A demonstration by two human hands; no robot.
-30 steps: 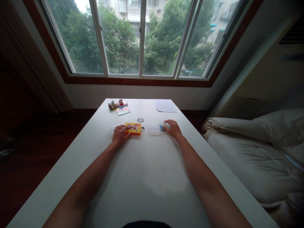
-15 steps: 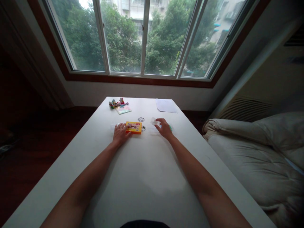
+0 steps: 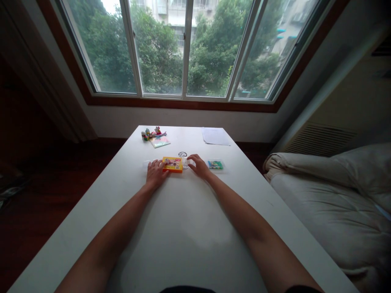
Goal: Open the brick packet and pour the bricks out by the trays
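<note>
One left hand, one right hand, one yellow box; one clear packet at three o'clock, one paper sheet at one o'clock.

The flat yellow-orange box bore a red label and printed figures. At its three o'clock, a small clear packet showed blue-green contents. The smooth rectangular table was white.

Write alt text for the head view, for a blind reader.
Two bare hands flank a small yellow box on a white table, the left hand at its left end, the right hand at its right. A clear packet of blue-green pieces lies to their right; small toys and a paper sheet sit nearer the window.
</note>
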